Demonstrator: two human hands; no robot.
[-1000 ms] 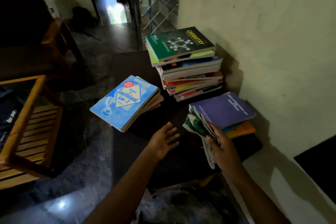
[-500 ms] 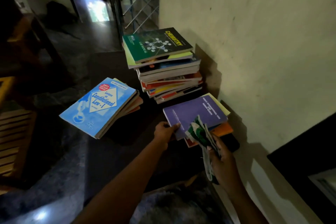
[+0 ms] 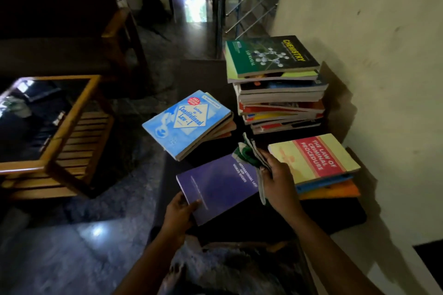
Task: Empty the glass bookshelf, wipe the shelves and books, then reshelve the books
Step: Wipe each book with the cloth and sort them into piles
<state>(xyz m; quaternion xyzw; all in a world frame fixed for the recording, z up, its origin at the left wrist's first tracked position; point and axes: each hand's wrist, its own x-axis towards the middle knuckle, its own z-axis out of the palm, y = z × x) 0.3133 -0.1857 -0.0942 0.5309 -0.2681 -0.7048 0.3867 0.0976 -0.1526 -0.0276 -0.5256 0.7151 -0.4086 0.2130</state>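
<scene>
Between both hands, purple book (image 3: 217, 187), flat, cover up

Three piles of paperback books (image 3: 280, 103) (image 3: 187, 124) (image 3: 316, 163) are counted. One purple softcover book (image 3: 215, 187), one green-and-white folded cloth (image 3: 247, 153), two bare hands (image 3: 179, 211) (image 3: 278, 187) and one glass-topped wooden table (image 3: 73, 122) are also seen.

Head camera looks steeply down, close over floor-level book piles (image 3: 280, 93).

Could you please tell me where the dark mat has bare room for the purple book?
Bare mat lies behind the Constitutional Law pile, left of the Chemistry stack, and in front of the Criminal Procedure pile. The middle is crowded by the right hand with its cloth.
</scene>
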